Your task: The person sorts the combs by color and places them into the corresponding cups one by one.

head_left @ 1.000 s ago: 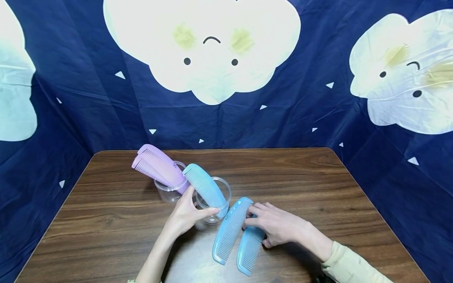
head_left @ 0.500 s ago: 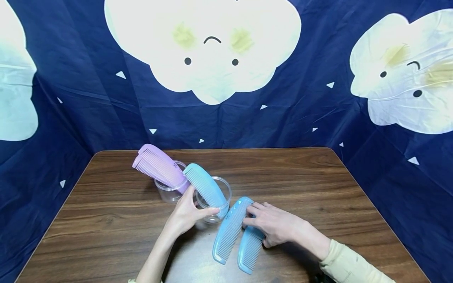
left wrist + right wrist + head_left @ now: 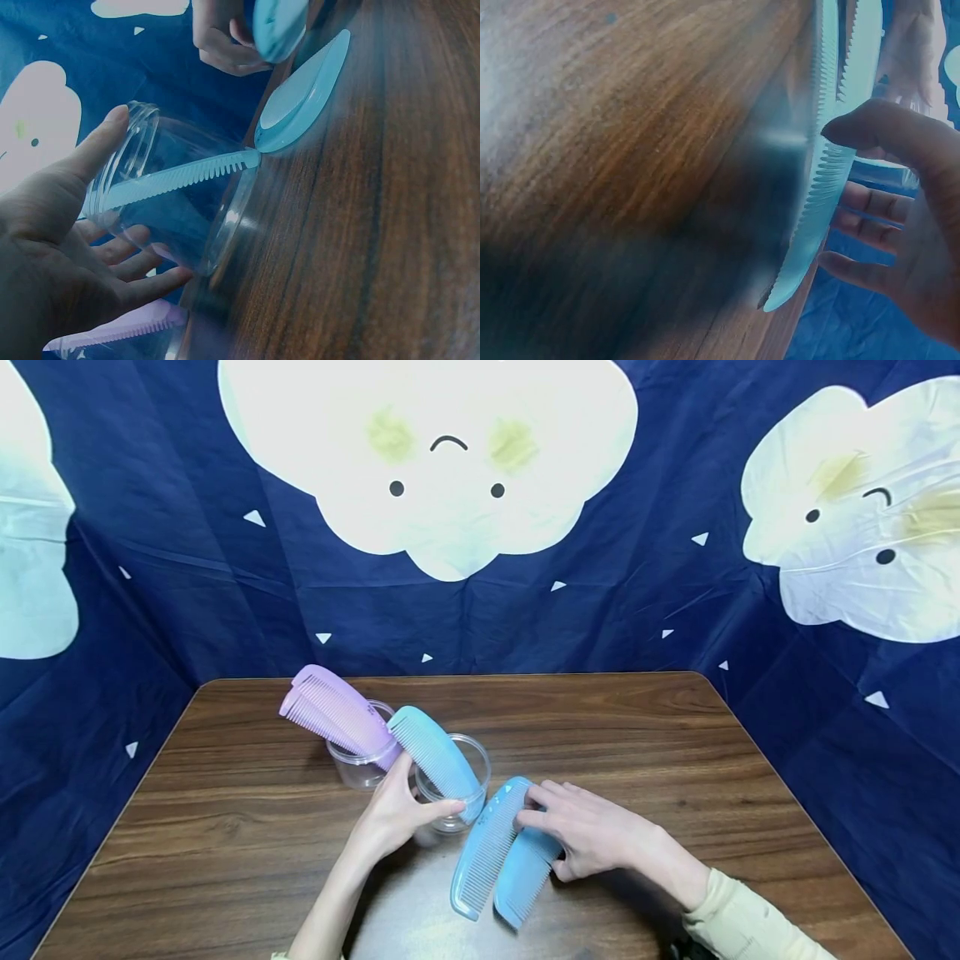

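In the head view my left hand [image 3: 393,818] holds a clear plastic jar [image 3: 488,767], thumb at its rim and fingers along its far side. A blue comb [image 3: 433,753] leans inside this jar, its upper end sticking out to the left. My right hand [image 3: 592,831] pinches another blue comb [image 3: 523,875] between thumb and fingers, and the left wrist view shows this comb [image 3: 279,30] raised over the table. Just left of it, a third blue comb [image 3: 487,852] lies on the wood with its teeth facing right.
A second clear jar [image 3: 358,772] stands left of the held one, with purple combs [image 3: 337,714] leaning out of it. The brown wooden table [image 3: 637,727] ends at a dark blue cloth backdrop [image 3: 465,627] printed with white clouds.
My right hand has tilted the pinched comb and brought it up, its lower end shifting slightly left toward the lying comb. The left hand and both jars stay where they were.
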`<state>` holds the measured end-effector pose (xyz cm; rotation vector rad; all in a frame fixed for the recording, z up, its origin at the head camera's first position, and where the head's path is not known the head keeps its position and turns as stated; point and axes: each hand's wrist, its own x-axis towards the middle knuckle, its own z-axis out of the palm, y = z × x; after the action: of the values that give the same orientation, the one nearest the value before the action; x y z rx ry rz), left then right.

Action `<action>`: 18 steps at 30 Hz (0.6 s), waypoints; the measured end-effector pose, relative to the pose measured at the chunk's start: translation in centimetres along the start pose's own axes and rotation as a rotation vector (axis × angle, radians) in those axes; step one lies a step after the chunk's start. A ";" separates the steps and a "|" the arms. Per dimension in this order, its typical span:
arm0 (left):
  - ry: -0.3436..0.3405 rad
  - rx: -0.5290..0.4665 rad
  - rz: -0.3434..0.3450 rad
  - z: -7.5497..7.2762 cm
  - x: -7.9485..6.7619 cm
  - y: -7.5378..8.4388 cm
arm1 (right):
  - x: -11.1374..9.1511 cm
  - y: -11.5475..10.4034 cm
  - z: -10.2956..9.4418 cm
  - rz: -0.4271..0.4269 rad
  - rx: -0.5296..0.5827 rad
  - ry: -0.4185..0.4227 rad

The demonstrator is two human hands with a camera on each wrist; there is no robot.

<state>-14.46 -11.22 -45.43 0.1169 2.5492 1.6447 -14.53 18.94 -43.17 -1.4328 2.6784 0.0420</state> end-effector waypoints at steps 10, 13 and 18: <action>0.002 0.003 0.000 0.0 0.0 0.0 | 0.0 0.4 -0.5 0.039 0.013 0.141; 0.003 0.000 0.003 0.0 0.0 0.0 | 0.0 0.6 -0.7 0.041 0.037 0.162; -0.004 -0.012 0.004 0.0 0.0 0.0 | 0.0 0.7 -1.2 0.054 0.067 0.195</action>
<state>-14.46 -11.23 -45.46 0.1246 2.5371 1.6596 -15.21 19.20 -42.02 -1.4127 2.8419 -0.1917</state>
